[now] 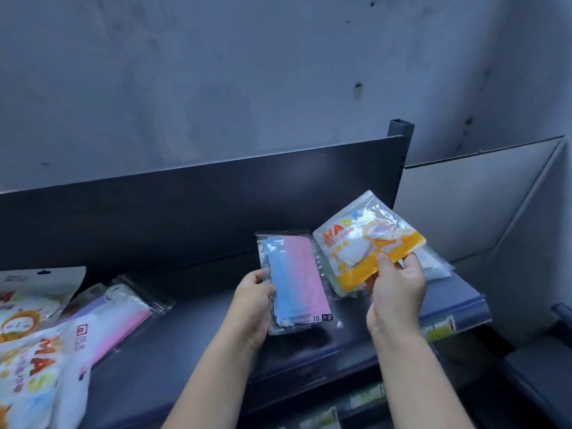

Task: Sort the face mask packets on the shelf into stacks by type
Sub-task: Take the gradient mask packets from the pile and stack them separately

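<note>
Left grip: the left hand (255, 294) had its fingers curled round the left edge of the blue-pink packet (297, 277).
Right grip: the right hand (397, 292) pinched the lower edge of the orange packet (365, 243), thumb on its face, holding it tilted above the shelf (201, 335).
Where the packets were: both sat over the right part of the shelf, the blue-pink packet just left of the orange one. Whether the blue-pink packet rested on the shelf or was slightly raised, I could not tell.
Underneath: a green packet (328, 283) and a clear packet (433, 267) lay partly hidden below the orange packet and the right hand.
Risk, slipping: each packet was held by one edge only, and the film looked glossy, so either might slide out during a carry.
Risk, knocking: the clear packet lay near the shelf's right front corner, so a sweep of the right wrist could probably push it off.
Risk, mixing: with both hands full, neither was free to steady a stack, so a packet dropped onto the wrong type seemed likely.
Left pile (28, 351): more orange packets, a white packet (83, 351) and pink ones overlapped loosely at the far left, well apart from the hands, and could slump if added to carelessly.
In the way: the back panel (216, 205) closed off the rear, and a label strip (439, 329) ran along the front edge.
</note>
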A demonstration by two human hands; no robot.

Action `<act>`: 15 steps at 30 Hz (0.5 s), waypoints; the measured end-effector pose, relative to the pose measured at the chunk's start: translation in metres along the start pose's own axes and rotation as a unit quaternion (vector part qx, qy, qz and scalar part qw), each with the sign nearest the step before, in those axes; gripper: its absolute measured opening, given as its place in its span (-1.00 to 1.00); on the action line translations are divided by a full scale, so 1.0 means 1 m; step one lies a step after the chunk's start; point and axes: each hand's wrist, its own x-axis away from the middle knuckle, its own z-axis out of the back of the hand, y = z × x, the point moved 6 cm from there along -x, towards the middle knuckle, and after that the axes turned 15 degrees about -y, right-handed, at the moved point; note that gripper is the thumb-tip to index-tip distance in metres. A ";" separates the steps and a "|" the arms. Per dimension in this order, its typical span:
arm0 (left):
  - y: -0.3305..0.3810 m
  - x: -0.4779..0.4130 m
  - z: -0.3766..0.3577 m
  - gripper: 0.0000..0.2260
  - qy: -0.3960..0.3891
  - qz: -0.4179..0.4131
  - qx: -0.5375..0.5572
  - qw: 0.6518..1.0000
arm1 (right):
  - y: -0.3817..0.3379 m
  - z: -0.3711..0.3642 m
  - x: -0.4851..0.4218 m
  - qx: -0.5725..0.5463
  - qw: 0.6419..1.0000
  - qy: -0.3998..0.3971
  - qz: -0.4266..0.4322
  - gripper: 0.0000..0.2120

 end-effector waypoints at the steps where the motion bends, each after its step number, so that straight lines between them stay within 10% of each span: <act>1: -0.003 -0.005 -0.014 -0.70 0.001 0.002 -0.010 1.000 | -0.004 0.010 -0.008 -0.001 1.000 0.005 0.002 -0.82; 15: -0.040 -0.073 -0.092 -0.57 0.126 -0.077 -0.347 0.926 | -0.031 0.086 -0.077 -0.020 0.999 -0.034 -0.034 -0.87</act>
